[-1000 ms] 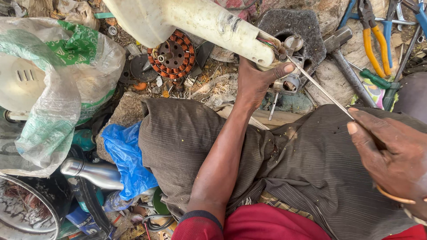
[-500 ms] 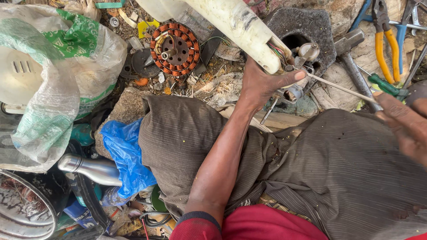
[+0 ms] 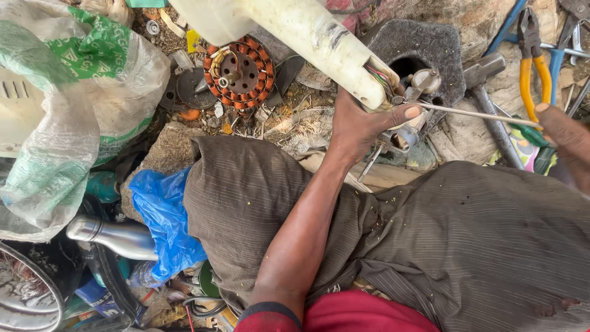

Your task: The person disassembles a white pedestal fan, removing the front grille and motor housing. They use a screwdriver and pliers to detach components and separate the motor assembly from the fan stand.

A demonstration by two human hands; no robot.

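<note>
Left hand (image 3: 359, 126) has its grip closed around the lower end of the cream plastic tube (image 3: 319, 43), where coloured wires emerge. Right hand (image 3: 562, 138) holds the thin metal rod (image 3: 473, 114), its tip at the tube end. Behind: copper-wound stator (image 3: 239, 75), yellow-handled pliers (image 3: 533, 67), steel hammer (image 3: 488, 101).

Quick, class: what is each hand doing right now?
Left hand: closed around the end of the cream plastic tube.
Right hand: holding the thin metal rod.
</note>
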